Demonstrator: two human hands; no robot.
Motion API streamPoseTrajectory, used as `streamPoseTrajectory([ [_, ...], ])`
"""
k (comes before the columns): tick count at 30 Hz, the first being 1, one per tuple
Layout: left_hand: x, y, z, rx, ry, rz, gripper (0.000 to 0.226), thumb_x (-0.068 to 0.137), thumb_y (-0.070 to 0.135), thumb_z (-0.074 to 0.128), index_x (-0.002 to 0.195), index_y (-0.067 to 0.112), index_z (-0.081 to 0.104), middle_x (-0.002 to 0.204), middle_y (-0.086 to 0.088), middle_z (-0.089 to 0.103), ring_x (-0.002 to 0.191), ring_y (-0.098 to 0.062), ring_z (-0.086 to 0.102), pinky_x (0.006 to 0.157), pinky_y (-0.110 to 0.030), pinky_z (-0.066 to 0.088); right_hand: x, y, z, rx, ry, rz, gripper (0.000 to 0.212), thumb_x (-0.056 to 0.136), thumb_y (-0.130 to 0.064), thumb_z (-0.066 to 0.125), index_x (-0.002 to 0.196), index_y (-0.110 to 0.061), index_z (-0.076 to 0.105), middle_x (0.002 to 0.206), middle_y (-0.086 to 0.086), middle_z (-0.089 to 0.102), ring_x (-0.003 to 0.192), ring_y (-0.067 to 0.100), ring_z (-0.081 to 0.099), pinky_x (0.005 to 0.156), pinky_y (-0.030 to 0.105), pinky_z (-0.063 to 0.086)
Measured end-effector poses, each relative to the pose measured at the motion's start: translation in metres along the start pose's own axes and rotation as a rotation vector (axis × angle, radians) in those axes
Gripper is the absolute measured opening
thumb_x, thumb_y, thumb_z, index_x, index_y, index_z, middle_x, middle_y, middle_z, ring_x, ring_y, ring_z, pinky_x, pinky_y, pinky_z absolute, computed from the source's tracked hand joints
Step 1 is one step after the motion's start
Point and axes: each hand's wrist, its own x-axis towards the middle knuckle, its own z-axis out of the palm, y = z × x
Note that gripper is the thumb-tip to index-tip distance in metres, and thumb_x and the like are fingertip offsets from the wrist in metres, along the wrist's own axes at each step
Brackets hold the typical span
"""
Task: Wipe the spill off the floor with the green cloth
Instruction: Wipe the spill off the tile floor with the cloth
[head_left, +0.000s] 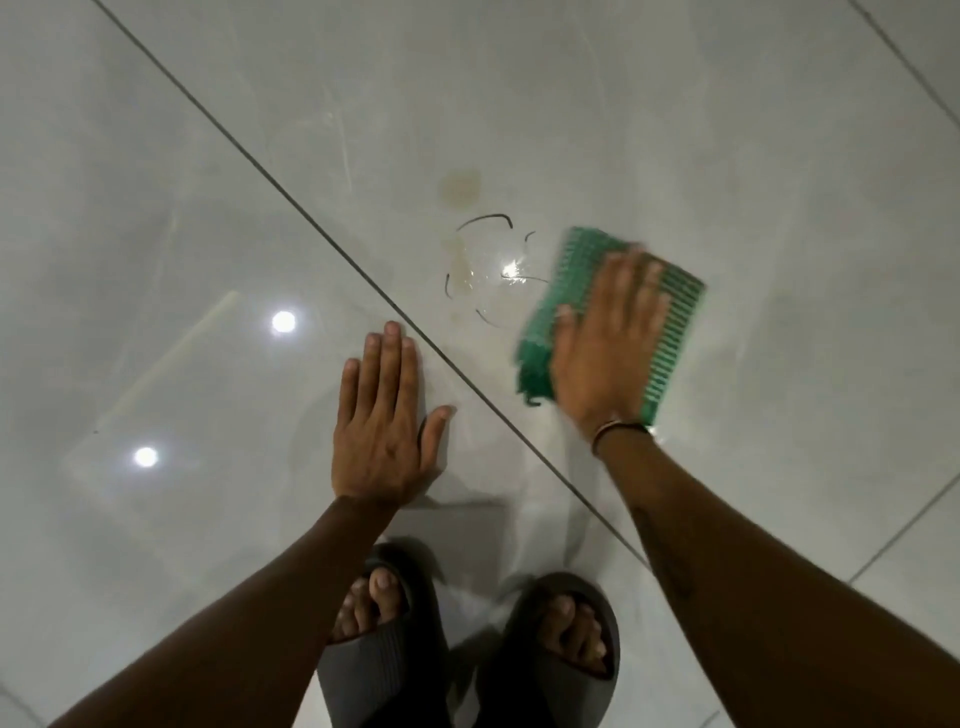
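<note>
Cloth (670, 332), green and ribbed, lies right of centre, pinned flat under the spread right hand (605, 343), just beside the clear spill (488, 275). Left hand (382, 421) flat, fingers together, on floor (779, 156); sandals (467, 649) below.

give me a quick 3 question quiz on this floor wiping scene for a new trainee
1. Which hand presses on the green cloth?
2. True or false: the cloth already covers the whole spill.
3. Pick one. The left hand is: A) lifting a bucket, B) flat on the floor tile, C) gripping the cloth.

Key
1. The right hand, spread flat on top of the cloth.
2. False. The wet patch with its dark outline lies bare to the left of the cloth, and a brownish stain sits beyond it.
3. B. It is palm down beside the dark grout line, holding nothing.
</note>
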Motion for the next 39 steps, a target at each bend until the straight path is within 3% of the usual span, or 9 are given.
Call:
streamPoseTrajectory([
  [4, 0.006, -0.005, -0.008, -0.015, 0.021, 0.01, 0.087, 0.111, 0.058, 0.038, 0.176, 0.002, 0.02, 0.188, -0.018, 0.015, 0.176, -0.036, 0.015, 0.143, -0.055, 0.018, -0.088, 0.004, 0.012, -0.037, -0.148, -0.438, 0.079, 0.115, -0.057, 0.017, 0.178, -0.013, -0.001, 0.188, 0.012, -0.002, 0.175, 0.034, -0.001, 0.141, 0.061, 0.012],
  [8, 0.011, -0.015, -0.005, 0.001, 0.03, 0.077, 0.095, 0.109, 0.065, 0.041, 0.177, 0.002, 0.018, 0.188, -0.018, 0.013, 0.177, -0.035, 0.012, 0.144, -0.054, 0.016, -0.086, 0.08, 0.003, 0.022, -0.117, -0.169, 0.08, 0.114, -0.059, 0.018, 0.178, -0.013, 0.004, 0.187, 0.012, 0.002, 0.174, 0.035, 0.0, 0.138, 0.066, 0.019],
  [11, 0.008, -0.015, -0.001, 0.012, 0.054, 0.084, 0.094, 0.109, 0.064, 0.039, 0.177, 0.003, 0.017, 0.188, -0.018, 0.011, 0.177, -0.035, 0.011, 0.144, -0.054, 0.014, -0.007, 0.059, -0.006, 0.034, 0.019, 0.132, 0.081, 0.115, -0.055, 0.02, 0.176, -0.004, 0.005, 0.186, 0.021, 0.007, 0.172, 0.044, 0.011, 0.137, 0.067, 0.02],
  [18, 0.011, -0.014, -0.009, 0.014, 0.022, 0.093, 0.095, 0.11, 0.064, 0.042, 0.176, 0.0, 0.019, 0.187, -0.022, 0.015, 0.176, -0.037, 0.014, 0.144, -0.055, 0.016, -0.083, -0.012, 0.016, -0.035, -0.134, -0.5, 0.081, 0.115, -0.056, 0.023, 0.178, -0.01, 0.001, 0.188, 0.014, -0.003, 0.175, 0.036, 0.001, 0.142, 0.058, 0.009],
  [24, 0.007, -0.014, -0.007, 0.018, 0.073, 0.092, 0.092, 0.11, 0.061, 0.045, 0.175, 0.0, 0.023, 0.185, -0.023, 0.022, 0.174, -0.039, 0.022, 0.143, -0.056, 0.02, -0.12, 0.066, -0.007, -0.047, -0.245, -0.323, 0.082, 0.113, -0.055, 0.032, 0.177, -0.007, 0.013, 0.186, 0.017, 0.011, 0.173, 0.041, 0.009, 0.141, 0.059, 0.009],
  [29, 0.014, -0.016, -0.008, 0.01, 0.073, 0.089, 0.091, 0.11, 0.06, 0.043, 0.175, 0.0, 0.024, 0.185, -0.023, 0.024, 0.174, -0.04, 0.023, 0.142, -0.056, 0.02, 0.023, -0.006, -0.009, 0.045, 0.068, 0.056, 0.087, 0.115, -0.063, 0.01, 0.173, 0.001, 0.021, 0.182, 0.025, 0.023, 0.17, 0.045, 0.022, 0.136, 0.063, 0.023],
  [31, 0.014, -0.014, -0.008, -0.002, 0.061, 0.091, 0.091, 0.109, 0.06, 0.044, 0.174, -0.001, 0.026, 0.184, -0.024, 0.024, 0.174, -0.04, 0.023, 0.142, -0.057, 0.021, 0.034, -0.037, -0.01, 0.039, 0.08, 0.007, 0.088, 0.114, -0.064, 0.014, 0.173, 0.0, 0.024, 0.181, 0.025, 0.024, 0.169, 0.047, 0.024, 0.137, 0.065, 0.023],
  [36, 0.013, -0.013, -0.011, 0.002, 0.047, 0.085, 0.091, 0.11, 0.062, 0.041, 0.175, 0.001, 0.023, 0.186, -0.022, 0.02, 0.175, -0.038, 0.019, 0.142, -0.057, 0.021, -0.086, -0.004, 0.0, -0.07, -0.169, -0.515, 0.081, 0.116, -0.056, 0.027, 0.178, -0.012, -0.003, 0.187, 0.017, 0.004, 0.174, 0.039, 0.005, 0.141, 0.06, 0.009],
  [39, 0.013, -0.013, -0.009, -0.02, 0.003, 0.075, 0.091, 0.11, 0.064, 0.029, 0.178, 0.004, 0.013, 0.188, -0.019, 0.01, 0.177, -0.035, 0.01, 0.144, -0.055, 0.015, -0.102, 0.065, -0.001, -0.068, -0.152, -0.311, 0.075, 0.114, -0.04, 0.031, 0.178, -0.013, 0.003, 0.186, 0.018, 0.009, 0.173, 0.041, 0.01, 0.138, 0.066, 0.016],
])
